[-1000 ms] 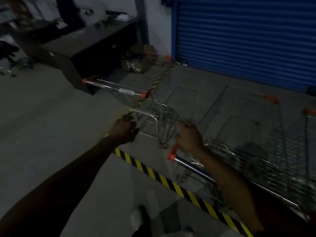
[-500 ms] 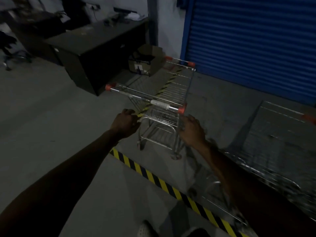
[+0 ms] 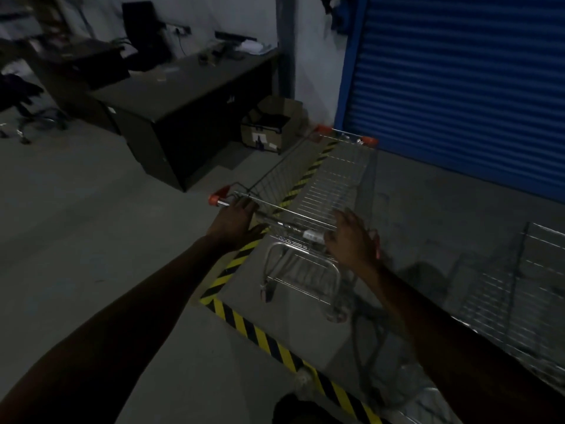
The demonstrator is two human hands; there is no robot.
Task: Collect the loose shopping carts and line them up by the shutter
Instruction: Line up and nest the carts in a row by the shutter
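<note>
Blue shutter fills the right wall. One wire shopping cart stands before it, nose near the shutter's base, straddling the hazard tape. A second cart stands apart on its right. Judged: stiff steel frame, light when empty, free-rolling, liable to swerve on its castors. Best purchase is the handle bar, one hand towards each end. Left hand lies on the bar beside the orange cap; grip unconfirmed. Right hand hovers over it, fingers spread.
</note>
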